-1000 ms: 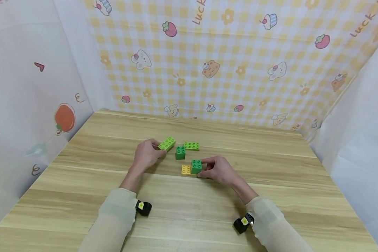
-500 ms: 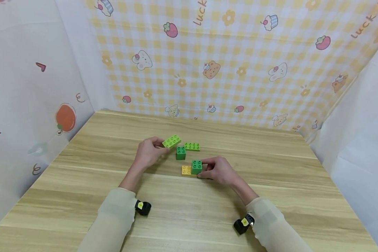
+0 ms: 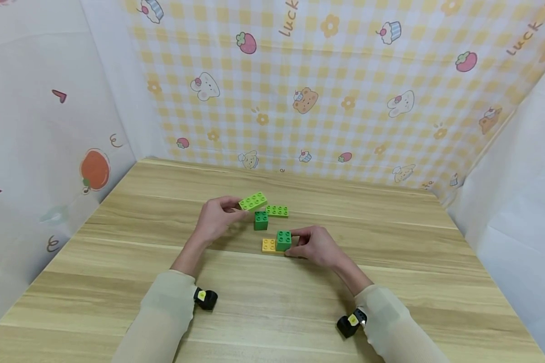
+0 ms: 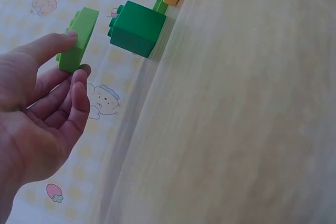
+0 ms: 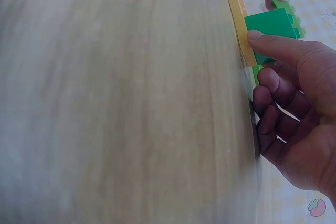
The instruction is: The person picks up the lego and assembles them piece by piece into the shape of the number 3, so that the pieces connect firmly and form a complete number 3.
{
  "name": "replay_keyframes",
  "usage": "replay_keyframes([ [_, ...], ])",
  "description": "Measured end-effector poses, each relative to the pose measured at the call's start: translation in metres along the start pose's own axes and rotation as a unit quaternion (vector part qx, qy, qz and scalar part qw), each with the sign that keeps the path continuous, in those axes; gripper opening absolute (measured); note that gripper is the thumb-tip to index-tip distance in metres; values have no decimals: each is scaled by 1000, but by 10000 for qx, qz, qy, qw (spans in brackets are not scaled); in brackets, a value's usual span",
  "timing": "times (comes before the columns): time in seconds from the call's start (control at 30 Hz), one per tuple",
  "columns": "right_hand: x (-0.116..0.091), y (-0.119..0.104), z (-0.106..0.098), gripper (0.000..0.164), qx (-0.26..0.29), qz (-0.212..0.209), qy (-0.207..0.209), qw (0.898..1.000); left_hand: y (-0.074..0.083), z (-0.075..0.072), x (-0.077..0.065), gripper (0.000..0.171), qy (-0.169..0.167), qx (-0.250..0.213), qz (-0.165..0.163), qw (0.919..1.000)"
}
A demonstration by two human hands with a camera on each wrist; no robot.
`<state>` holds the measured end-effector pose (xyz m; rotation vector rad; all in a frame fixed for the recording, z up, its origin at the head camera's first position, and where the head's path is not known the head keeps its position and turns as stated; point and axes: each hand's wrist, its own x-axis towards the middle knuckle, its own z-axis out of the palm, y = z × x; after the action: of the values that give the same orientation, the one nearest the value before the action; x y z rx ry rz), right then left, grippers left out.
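A flat lime-green building brick [image 3: 253,201] with studs on top is pinched between the thumb and fingers of my left hand [image 3: 215,220], lifted and tilted. Just below it in the head view stands a dark green block [image 3: 261,221] on the table. My right hand [image 3: 319,246] grips a second green block [image 3: 283,241] between thumb and fingers. That block sits on the right part of a flat yellow brick [image 3: 268,245]. In the right wrist view, the thumb presses the side of the green block [image 5: 270,27] close over the yellow brick [image 5: 240,30].
Another flat lime-green brick [image 3: 277,210] lies behind and right of the standing dark green block. The wooden table [image 3: 263,312] meets a checked cloth backdrop [image 3: 272,101] at the back, with white cloth at both sides. Each wrist wears a black camera [image 3: 206,299].
My left hand has carried the lime-green brick up and to the right, above the dark green block, turning it flatter across. My right hand keeps its hold in the same place.
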<state>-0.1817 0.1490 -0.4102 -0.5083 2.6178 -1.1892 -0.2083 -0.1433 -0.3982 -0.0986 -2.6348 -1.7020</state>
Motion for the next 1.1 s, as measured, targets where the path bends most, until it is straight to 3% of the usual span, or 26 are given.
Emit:
replay_keyframes([
  [0.17,-1,-1,0,47,-5,8,-7,10000,-2,-1,1,45,-125,-283,69,9995],
  [0.63,-1,-1,0,46,17,-36,-6,10000,2,3,0,42,-663,-403,55,9970],
  [1.1,0,0,0,46,35,-35,-11,10000,2,7,-2,41,-1197,-425,483,9907],
])
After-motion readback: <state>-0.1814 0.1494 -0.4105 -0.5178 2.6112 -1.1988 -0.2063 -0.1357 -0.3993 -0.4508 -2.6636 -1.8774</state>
